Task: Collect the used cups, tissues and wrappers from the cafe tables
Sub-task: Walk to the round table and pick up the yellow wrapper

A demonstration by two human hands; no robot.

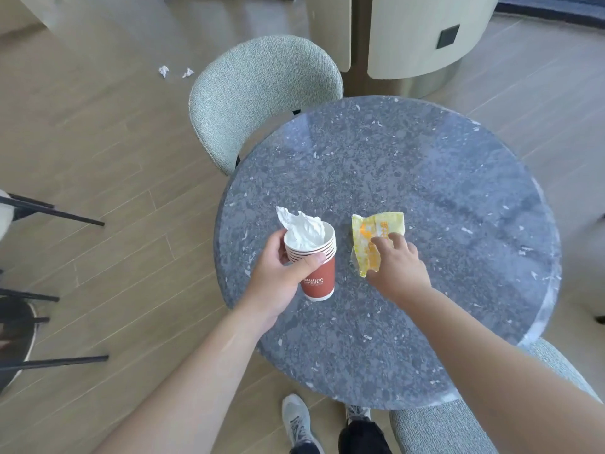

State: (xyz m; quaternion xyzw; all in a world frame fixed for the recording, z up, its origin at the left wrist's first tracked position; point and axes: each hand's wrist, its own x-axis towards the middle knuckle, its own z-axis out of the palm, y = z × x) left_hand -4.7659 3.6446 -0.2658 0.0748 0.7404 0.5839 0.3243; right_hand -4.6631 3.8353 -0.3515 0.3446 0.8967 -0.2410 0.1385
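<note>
- The round grey worktop (pixel 409 178) holds the last bits of rubbish, so the person stands close and leans over it.
- A soft green chair (pixel 262 93) sits pushed up beside it.
- The stack of red cups (pixel 316 267) is kept upright above the near edge, so what is inside does not fall out.
- The left hand (pixel 281 276) has its grip curled round the stack, to carry it all at once.
- The right hand (pixel 397 267) lies on the yellow wrapper (pixel 376 237); I think its grip is closing to pick it up.
- A white tissue (pixel 302 229) is stuffed in the top cup, saving space.
- Two small tissue scraps (pixel 175 72) lie on the floor, far off.
</note>
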